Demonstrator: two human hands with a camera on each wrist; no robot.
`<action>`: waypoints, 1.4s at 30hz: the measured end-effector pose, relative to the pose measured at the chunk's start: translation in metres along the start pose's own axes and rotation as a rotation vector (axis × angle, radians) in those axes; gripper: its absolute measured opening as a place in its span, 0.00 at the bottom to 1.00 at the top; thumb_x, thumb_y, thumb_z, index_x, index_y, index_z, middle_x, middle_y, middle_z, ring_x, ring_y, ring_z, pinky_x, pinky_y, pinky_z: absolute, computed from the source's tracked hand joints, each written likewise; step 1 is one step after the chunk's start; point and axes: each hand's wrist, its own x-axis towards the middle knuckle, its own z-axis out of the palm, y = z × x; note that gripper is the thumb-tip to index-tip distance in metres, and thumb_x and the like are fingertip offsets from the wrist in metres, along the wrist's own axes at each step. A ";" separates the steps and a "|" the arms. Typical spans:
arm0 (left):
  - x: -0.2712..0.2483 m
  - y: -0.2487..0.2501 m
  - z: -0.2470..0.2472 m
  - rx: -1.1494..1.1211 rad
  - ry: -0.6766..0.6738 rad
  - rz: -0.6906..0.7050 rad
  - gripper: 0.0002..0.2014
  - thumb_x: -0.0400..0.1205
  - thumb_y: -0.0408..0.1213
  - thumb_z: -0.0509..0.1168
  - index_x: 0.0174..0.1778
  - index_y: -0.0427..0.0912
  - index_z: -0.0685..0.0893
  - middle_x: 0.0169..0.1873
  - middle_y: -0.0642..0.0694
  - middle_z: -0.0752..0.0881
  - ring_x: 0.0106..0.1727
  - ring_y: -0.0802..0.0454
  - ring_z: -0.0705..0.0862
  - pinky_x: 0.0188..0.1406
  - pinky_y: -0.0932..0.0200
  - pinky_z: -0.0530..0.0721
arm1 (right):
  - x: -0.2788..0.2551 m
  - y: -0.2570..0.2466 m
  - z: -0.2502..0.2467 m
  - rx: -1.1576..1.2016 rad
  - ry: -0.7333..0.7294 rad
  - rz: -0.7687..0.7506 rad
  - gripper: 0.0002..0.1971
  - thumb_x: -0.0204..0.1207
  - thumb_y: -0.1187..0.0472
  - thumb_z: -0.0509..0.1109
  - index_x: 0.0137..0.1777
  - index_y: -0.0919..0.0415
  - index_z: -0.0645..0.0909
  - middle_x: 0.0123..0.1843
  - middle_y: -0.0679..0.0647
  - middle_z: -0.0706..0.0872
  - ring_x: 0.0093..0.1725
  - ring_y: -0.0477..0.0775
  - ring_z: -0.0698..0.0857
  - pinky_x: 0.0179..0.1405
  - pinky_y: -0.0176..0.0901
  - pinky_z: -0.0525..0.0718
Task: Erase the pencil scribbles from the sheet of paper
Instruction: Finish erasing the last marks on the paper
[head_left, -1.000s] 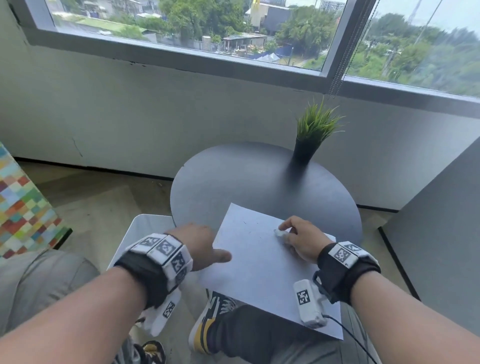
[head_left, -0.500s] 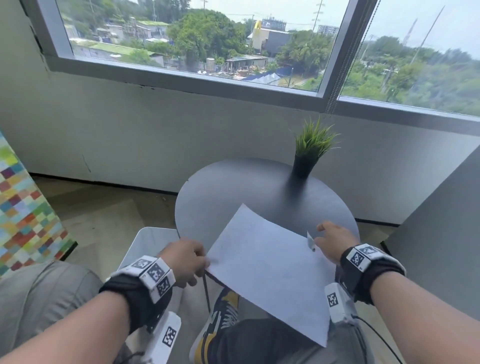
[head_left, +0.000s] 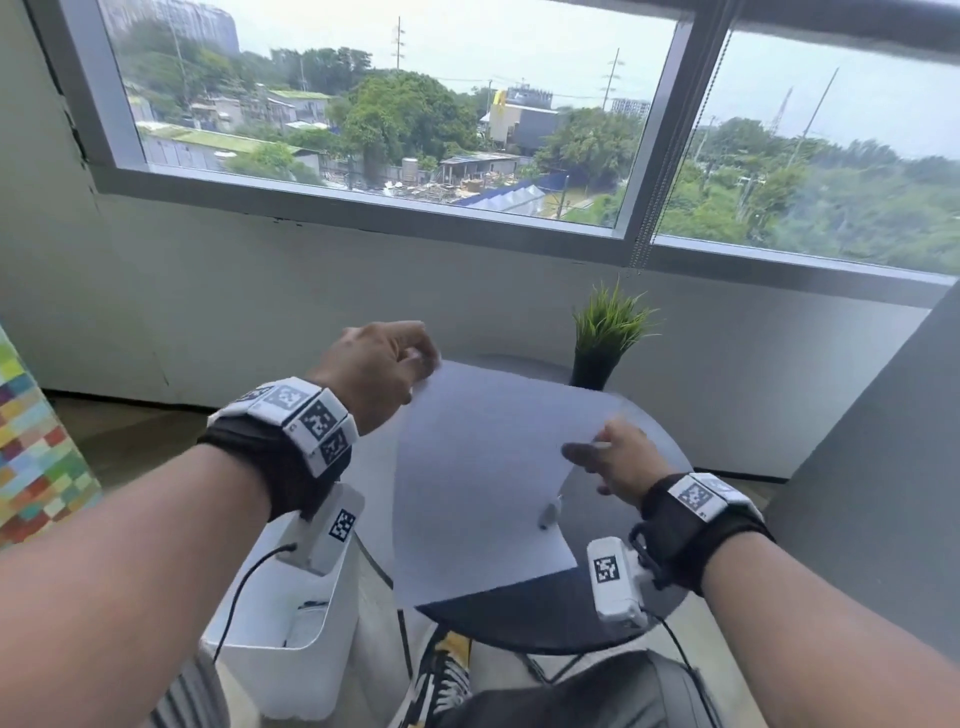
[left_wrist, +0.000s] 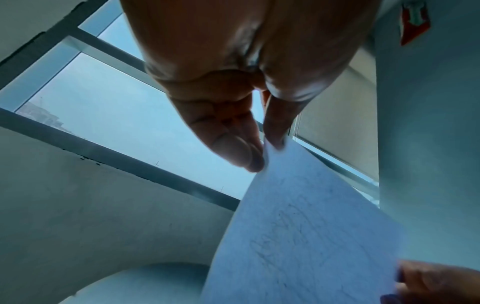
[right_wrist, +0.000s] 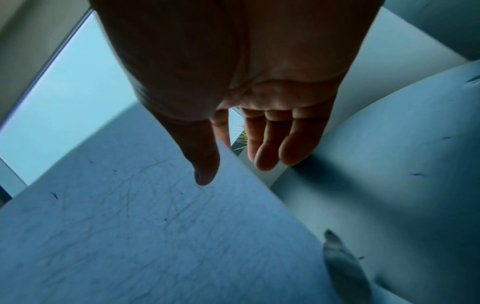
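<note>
The left hand (head_left: 374, 369) pinched one corner of the sheet of paper (head_left: 483, 478) between thumb and fingertips (left_wrist: 249, 152), in the upper middle of the head view. The right hand (head_left: 618, 462), right of centre, pinched the sheet's right edge, thumb on top and forefinger behind, the other fingers loosely extended (right_wrist: 275, 139).

The single sheet was pale, lifted and tilted, bowed between the two hands, its lower edge hanging over the round dark table (head_left: 545, 618). Faint grey pencil scribbles (left_wrist: 285, 230) crossed its surface, with a few dark crumbs.

One small whitish eraser (head_left: 548, 514) showed at the sheet's lower right edge; whether it touched the paper could not be told. One potted plant (head_left: 608, 332) stood at the table's far side, and one white bin (head_left: 291, 639) sat at lower left.
</note>
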 end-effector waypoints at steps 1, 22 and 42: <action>0.001 0.004 -0.002 -0.047 0.009 0.029 0.08 0.82 0.44 0.70 0.38 0.60 0.87 0.30 0.56 0.89 0.30 0.55 0.88 0.38 0.59 0.87 | 0.000 -0.006 -0.002 0.033 0.005 0.001 0.09 0.74 0.58 0.76 0.52 0.55 0.81 0.44 0.57 0.84 0.41 0.55 0.82 0.36 0.48 0.85; -0.010 -0.040 0.036 -0.217 -0.068 -0.264 0.08 0.79 0.47 0.73 0.35 0.52 0.91 0.33 0.55 0.91 0.38 0.51 0.88 0.45 0.52 0.87 | 0.011 -0.032 0.008 -0.033 0.096 -0.175 0.08 0.75 0.52 0.70 0.37 0.54 0.80 0.31 0.48 0.85 0.25 0.44 0.83 0.40 0.58 0.87; -0.061 -0.110 0.071 -0.043 -0.259 -0.692 0.14 0.70 0.40 0.79 0.41 0.42 0.80 0.31 0.39 0.90 0.22 0.45 0.84 0.26 0.53 0.87 | 0.011 0.055 0.036 -0.548 -0.318 0.048 0.13 0.71 0.51 0.75 0.55 0.45 0.81 0.46 0.45 0.83 0.40 0.47 0.83 0.37 0.37 0.78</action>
